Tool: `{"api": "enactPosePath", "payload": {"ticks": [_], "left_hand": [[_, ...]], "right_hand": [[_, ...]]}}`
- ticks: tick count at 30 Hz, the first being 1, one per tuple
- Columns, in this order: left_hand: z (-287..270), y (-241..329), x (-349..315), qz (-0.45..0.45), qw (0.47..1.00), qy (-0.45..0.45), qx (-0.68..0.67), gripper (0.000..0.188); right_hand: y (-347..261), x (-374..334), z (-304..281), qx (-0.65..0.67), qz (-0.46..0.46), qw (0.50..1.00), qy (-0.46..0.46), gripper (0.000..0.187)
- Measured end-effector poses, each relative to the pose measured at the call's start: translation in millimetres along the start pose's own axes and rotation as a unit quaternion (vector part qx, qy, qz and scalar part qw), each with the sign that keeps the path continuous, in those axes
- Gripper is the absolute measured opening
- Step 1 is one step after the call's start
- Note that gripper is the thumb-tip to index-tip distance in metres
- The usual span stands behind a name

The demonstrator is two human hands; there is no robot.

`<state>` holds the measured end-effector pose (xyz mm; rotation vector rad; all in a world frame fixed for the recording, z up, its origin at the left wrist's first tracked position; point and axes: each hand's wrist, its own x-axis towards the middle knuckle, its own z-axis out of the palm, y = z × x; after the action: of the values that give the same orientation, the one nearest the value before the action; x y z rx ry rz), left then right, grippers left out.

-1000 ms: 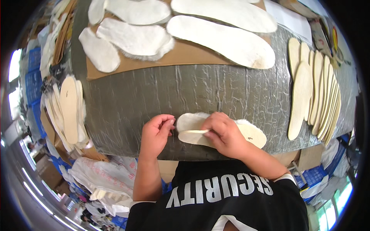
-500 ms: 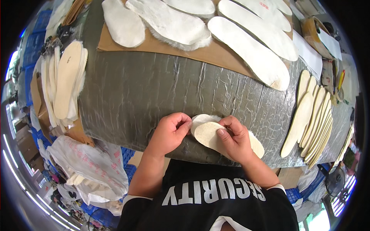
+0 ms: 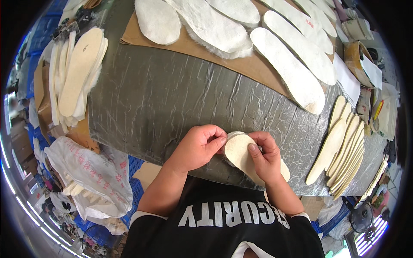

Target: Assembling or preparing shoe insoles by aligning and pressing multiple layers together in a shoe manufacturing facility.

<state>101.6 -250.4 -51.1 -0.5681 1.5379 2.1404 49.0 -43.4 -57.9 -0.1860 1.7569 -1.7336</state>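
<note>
A cream felt insole [image 3: 239, 151] lies over a white fleecy insole [image 3: 232, 134], whose furry edge peeks out at the rounded end. My right hand [image 3: 266, 155] grips the pair from the right, thumb flat on the cream face and fingers curled behind. At the left rim of the same end, my left hand [image 3: 201, 147] is closed, its thumb and forefinger pinched at the edge. The pair is held low over the near edge of the dark table, and its lower end shows below my right hand.
Large white fleece pieces [image 3: 288, 69] lie on a brown cardboard sheet [image 3: 129, 34] at the back. A fanned row of cream insoles [image 3: 344, 150] is on the right, another stack [image 3: 81, 73] on the left. A white plastic bag [image 3: 92, 176] sits at lower left.
The cream insole has shifted and now covers more of the fleecy one, their rounded ends nearly lined up. The whole view has turned slightly. Both hands keep their hold.
</note>
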Motion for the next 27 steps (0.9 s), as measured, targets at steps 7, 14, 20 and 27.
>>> {"api": "enactPosePath", "payload": {"ticks": [7, 14, 20, 27], "left_hand": [[2, 4, -1, 0.016, 1.000, 0.011, 0.008, 0.010], [6, 12, -7, 0.039, 0.995, 0.020, 0.093, 0.010], [15, 2, -12, 0.051, 0.998, 0.018, -0.030, 0.016], [9, 2, -14, 0.033, 0.999, 0.007, -0.032, 0.023]], "right_hand": [[0, 0, 3, 0.019, 0.015, 1.000, 0.019, 0.016], [18, -4, 4, -0.111, -0.030, 0.991, 0.062, 0.021], [13, -6, 8, -0.186, -0.076, 0.976, 0.084, 0.021], [7, -3, 8, -0.269, -0.255, 0.926, 0.067, 0.026]]}}
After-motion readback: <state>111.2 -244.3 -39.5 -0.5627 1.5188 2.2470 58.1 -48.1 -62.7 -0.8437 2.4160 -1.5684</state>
